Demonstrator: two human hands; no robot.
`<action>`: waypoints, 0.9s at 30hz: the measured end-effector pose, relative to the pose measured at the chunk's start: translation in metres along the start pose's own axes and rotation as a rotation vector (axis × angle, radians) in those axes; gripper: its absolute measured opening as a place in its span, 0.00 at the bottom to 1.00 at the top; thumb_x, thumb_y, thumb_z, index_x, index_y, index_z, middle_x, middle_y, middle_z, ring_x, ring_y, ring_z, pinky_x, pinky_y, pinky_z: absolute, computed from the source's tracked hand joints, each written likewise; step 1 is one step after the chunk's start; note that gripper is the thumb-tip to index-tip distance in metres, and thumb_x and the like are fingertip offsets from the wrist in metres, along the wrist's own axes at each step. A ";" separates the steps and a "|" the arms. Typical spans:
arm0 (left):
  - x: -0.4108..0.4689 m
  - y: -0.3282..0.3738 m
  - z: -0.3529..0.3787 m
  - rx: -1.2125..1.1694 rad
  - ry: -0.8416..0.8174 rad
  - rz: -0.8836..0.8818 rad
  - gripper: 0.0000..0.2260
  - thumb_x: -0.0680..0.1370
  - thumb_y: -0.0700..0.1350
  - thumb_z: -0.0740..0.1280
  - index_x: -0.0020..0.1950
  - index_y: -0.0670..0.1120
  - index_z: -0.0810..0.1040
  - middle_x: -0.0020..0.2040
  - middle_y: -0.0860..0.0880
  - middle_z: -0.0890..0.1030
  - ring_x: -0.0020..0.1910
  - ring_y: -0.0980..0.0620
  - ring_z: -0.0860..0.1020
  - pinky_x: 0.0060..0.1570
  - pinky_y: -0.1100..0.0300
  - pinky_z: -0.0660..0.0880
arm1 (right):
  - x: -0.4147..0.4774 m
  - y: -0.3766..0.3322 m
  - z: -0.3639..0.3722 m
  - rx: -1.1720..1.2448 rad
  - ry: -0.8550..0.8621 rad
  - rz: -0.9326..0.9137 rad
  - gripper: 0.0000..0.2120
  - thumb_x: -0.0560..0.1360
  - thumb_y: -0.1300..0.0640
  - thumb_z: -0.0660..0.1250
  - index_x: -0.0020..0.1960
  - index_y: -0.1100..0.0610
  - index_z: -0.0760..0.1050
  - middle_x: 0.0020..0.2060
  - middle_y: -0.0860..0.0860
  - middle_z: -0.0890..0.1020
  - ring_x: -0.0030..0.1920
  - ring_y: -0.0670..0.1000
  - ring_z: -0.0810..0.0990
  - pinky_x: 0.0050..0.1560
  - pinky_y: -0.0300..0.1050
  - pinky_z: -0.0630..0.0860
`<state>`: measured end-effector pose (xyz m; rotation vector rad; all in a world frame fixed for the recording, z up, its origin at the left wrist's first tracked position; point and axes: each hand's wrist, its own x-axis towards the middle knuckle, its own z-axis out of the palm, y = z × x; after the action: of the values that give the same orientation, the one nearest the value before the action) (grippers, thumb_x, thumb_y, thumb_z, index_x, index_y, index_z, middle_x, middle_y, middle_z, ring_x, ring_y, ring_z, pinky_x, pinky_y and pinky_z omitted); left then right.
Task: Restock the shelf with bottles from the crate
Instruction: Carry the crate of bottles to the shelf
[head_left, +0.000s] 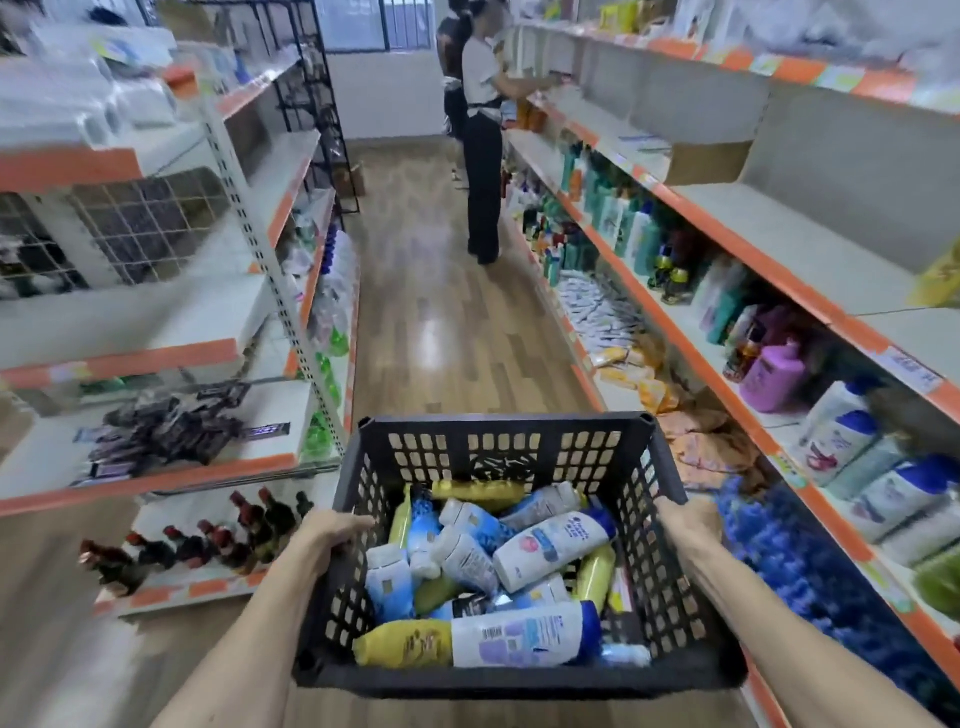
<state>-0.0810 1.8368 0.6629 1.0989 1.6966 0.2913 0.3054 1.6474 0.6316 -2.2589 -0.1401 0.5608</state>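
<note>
We are in a small retail shop, in an aisle between two runs of shelving. The right shelf (737, 244) has orange price strips along its edges and rows of shampoo bottles (841, 431) facing out. The left shelf unit (270, 260) carries packaged goods and dark sauce bottles (208, 540) on its lowest level. Wood-look floor (441, 322). Further down the aisle, another person (483, 130) reaches into the shelves.

Both hands, left hand (332, 530) and right hand (688, 519), grip the bottle-filled crate (498, 441).
</note>
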 end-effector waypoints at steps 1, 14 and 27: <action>0.017 0.015 -0.001 0.017 -0.012 -0.001 0.14 0.66 0.41 0.78 0.32 0.39 0.73 0.26 0.41 0.73 0.26 0.46 0.73 0.32 0.55 0.73 | 0.013 -0.012 0.011 0.001 0.009 0.002 0.21 0.68 0.51 0.68 0.54 0.66 0.78 0.47 0.64 0.83 0.48 0.64 0.82 0.47 0.55 0.79; 0.241 0.234 0.055 0.236 -0.135 0.054 0.27 0.62 0.46 0.80 0.52 0.29 0.78 0.42 0.35 0.80 0.33 0.42 0.78 0.34 0.56 0.76 | 0.171 -0.144 0.112 0.133 0.154 0.147 0.12 0.72 0.59 0.68 0.50 0.68 0.79 0.43 0.63 0.82 0.42 0.61 0.79 0.41 0.46 0.71; 0.337 0.466 0.231 0.529 -0.371 0.241 0.14 0.67 0.43 0.77 0.34 0.36 0.75 0.21 0.42 0.73 0.17 0.48 0.70 0.21 0.63 0.69 | 0.274 -0.159 0.100 0.319 0.461 0.445 0.11 0.74 0.58 0.68 0.45 0.68 0.79 0.39 0.63 0.82 0.41 0.62 0.82 0.38 0.47 0.71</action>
<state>0.3478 2.2837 0.6572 1.6363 1.3354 -0.2210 0.5190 1.8990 0.5920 -2.0422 0.6497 0.2465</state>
